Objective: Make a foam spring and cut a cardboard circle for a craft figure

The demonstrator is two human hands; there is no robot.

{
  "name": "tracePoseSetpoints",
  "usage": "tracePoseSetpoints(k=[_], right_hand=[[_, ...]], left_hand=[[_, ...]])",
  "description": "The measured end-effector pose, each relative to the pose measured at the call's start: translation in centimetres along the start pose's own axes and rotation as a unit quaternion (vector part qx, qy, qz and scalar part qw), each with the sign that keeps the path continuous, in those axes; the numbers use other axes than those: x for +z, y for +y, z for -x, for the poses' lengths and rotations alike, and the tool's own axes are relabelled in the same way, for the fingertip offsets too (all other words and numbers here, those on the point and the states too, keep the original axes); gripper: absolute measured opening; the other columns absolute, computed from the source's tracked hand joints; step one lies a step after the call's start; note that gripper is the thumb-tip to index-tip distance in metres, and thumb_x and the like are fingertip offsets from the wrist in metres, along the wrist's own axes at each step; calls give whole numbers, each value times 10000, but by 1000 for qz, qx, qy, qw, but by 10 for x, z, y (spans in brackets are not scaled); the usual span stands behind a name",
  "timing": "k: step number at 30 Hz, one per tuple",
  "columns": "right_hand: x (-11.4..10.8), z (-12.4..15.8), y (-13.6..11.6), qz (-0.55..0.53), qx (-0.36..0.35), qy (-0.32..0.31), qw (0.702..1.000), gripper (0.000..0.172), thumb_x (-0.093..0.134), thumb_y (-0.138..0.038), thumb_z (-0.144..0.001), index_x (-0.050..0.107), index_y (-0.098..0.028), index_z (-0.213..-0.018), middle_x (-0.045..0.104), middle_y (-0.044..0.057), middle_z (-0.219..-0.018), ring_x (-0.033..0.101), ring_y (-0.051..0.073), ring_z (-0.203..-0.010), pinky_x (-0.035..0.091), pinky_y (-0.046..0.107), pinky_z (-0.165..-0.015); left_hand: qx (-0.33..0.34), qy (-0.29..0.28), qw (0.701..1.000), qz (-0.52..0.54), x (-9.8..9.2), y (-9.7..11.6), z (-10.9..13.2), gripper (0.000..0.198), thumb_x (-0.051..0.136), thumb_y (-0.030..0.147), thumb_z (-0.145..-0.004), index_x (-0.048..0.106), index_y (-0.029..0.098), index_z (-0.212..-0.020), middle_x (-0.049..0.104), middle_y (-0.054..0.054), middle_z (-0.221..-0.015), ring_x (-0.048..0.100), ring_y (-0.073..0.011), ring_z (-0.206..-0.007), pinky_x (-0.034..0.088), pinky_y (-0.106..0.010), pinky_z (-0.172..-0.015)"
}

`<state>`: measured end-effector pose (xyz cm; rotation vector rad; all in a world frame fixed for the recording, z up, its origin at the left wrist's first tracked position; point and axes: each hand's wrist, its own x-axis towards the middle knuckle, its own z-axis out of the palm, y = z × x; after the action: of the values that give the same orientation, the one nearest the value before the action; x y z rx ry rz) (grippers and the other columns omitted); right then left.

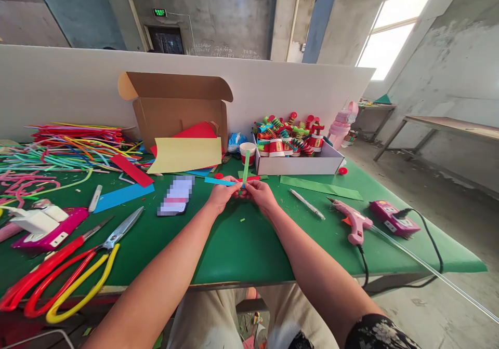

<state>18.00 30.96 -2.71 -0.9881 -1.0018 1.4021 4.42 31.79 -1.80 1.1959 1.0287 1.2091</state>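
Close together over the middle of the green table, both my hands pinch two crossed paper strips. My left hand (223, 195) is closed near the inner end of a blue paper strip (218, 182), which points left. My right hand (262, 193) is closed at the crossing, where a light green paper strip (246, 166) stands upward. A red paper piece (249, 178) shows just behind the fingers; I cannot tell whether it is held. Beyond the hands stands a paper cup (247, 152), partly hidden by the green strip.
Scissors (113, 242) and a phone (175, 196) lie left. Rightward are a pen (307, 204), a flat green strip (322, 187), a pink glue gun (353, 219) with its cord, and a power strip (393, 218). Behind stand a box of paper figures (300, 165) and a cardboard box (181, 112).
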Motion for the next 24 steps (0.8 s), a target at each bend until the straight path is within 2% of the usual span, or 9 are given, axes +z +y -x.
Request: tracePoseSetpoints(k=[5, 10, 15, 20, 24], right_hand=[[0, 1, -2, -8, -4, 10, 1000, 188, 798, -273, -688, 635, -183, -663, 651, -14, -556, 612, 121, -513, 583, 283, -633], [-1, 2, -7, -75, 21, 27, 997, 179, 769, -210, -738, 619, -163, -650, 670, 13, -597, 645, 124, -563, 592, 278, -657], [-1, 3, -7, -103, 34, 9, 994, 186, 765, -195, -751, 608, -155, -662, 688, 37, -627, 671, 133, -583, 600, 276, -672], [0, 3, -5, -65, 23, -9, 998, 246, 808, -251, -700, 578, -176, -654, 678, 18, -596, 664, 139, -548, 595, 272, -600], [0, 4, -5, -16, 2, 13, 1000, 279, 838, -294, -648, 588, -171, -640, 661, 8, -567, 643, 127, -540, 581, 272, -609]], left_hand=[[-1, 12, 998, 55, -1, 1, -2, 395, 840, 430, -501, 583, 174, -661, 564, 41, -548, 504, -87, -491, 426, -237, -510], [-2, 11, 993, 116, -2, 4, -3, 431, 839, 483, -522, 606, 160, -687, 597, 12, -607, 517, -86, -526, 451, -248, -549], [-9, -49, 997, 63, 1, 3, 0, 436, 818, 508, -554, 637, 157, -737, 641, -12, -668, 568, -114, -601, 460, -253, -581], [9, -31, 999, 21, 1, 3, 0, 415, 830, 492, -524, 631, 161, -676, 632, 4, -634, 547, -116, -582, 440, -254, -575], [7, -18, 1000, 22, 1, 4, 0, 390, 824, 478, -528, 652, 153, -657, 615, 10, -604, 499, -98, -548, 407, -245, -556]])
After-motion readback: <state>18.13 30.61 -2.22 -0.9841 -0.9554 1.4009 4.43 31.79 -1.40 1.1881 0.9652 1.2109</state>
